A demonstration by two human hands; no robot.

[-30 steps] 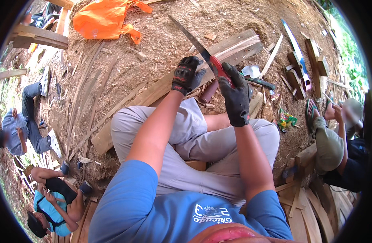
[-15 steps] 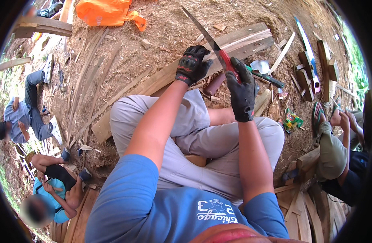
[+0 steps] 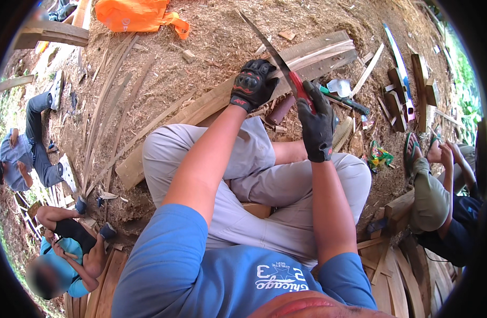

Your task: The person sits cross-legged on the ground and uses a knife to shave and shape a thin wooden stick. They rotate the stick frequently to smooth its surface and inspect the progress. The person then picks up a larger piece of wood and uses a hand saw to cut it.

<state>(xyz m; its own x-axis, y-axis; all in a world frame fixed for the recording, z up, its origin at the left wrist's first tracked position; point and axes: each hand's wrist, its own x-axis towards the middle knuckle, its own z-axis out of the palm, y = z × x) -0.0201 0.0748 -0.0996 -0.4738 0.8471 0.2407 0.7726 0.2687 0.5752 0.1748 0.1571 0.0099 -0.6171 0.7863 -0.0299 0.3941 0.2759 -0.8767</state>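
Note:
In my right hand (image 3: pixel 316 124), gloved in black, is the red handle of a hand saw (image 3: pixel 270 47). Its long, narrow, slightly curved blade points up and to the left, away from me. My left hand (image 3: pixel 253 85), in a black glove with red trim, is curled close beside the blade near the handle; its fingertips are partly hidden, and I cannot tell whether they pinch the blade. Beneath the saw lies a long wooden board (image 3: pixel 206 100), with thinner strips on its far end. A dull reddish cylinder (image 3: pixel 280 109) rests between my hands, near my foot.
Right of my right hand lie a green-and-black tool (image 3: pixel 349 102) and a clear plastic cup (image 3: pixel 339 87). Farther right, a long blue-and-silver saw (image 3: pixel 400 61) lies by wood blocks (image 3: pixel 397 100). An orange bag (image 3: pixel 132 15) is at the far left. People sit on both sides.
The saw and both my hands stay almost in place; my right hand has shifted very slightly. The surroundings have moved a little leftward in the picture.

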